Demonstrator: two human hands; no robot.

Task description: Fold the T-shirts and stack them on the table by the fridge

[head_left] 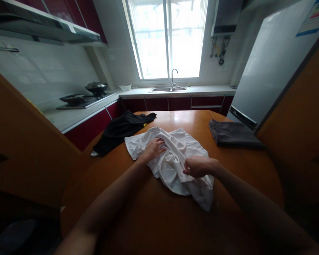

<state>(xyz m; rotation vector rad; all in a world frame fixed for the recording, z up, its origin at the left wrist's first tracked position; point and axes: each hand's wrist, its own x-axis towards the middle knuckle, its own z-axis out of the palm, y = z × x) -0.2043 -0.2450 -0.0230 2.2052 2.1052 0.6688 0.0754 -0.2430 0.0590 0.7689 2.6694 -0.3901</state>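
Farthest left, beyond the left hand and across a gap from the table, two pans (73,99) (96,87) sit on the stove (89,102). Nearer, just to the left of the left hand and a little farther from the body, a black garment (119,126) lies loosely bunched on the table (175,226), its near end pointing back toward the body. Its inner edge lies close beside the white cloth (168,171), so a wide sweep to the left could push the two together or drag the black one askew.

The left hand (152,148) rests on the upper left part of the white cloth, open, with its fingers loosely bent. The cloth lies crumpled under and between the hands, with folds twisted across its middle. If the left hand presses down while the other pulls, those folds would likely tighten instead of opening out, or the fabric could strain.

The right hand (198,166) is on the right part of the cloth, fingers curled inward; whether fabric is caught between them I cannot tell. A loose hold there could let the cloth slip, and catching two layers at once could leave a lump inside. Below this hand a corner droops toward the body and could get trapped under the forearm.

To the right of the right hand and farther off, a dark grey cloth (235,135) lies folded flat, well apart; a long outward swing might knock its edges out of line.
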